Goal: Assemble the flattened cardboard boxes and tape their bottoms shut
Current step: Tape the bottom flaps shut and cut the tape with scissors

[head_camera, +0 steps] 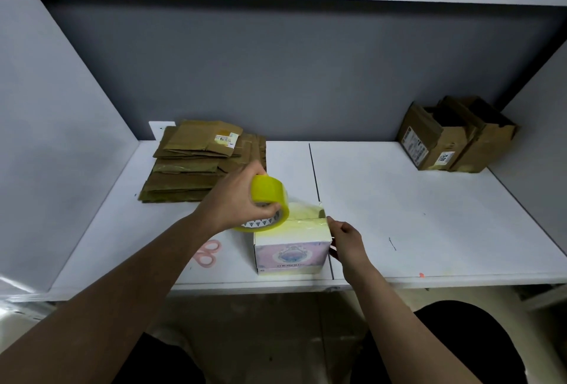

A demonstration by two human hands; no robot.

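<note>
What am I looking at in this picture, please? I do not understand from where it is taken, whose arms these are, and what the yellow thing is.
There is no machine here. A camera worn on a person's head looks forward and down, so both arms belong to that person. The left hand grips a roll of yellow tape, pulling a strip across the top of a small white box. The right hand pinches the tape end at the box's right edge. On the white table lie a stack of flattened cardboard boxes at the back left, assembled brown boxes at the back right, and pink scissors near the left forearm.
</note>
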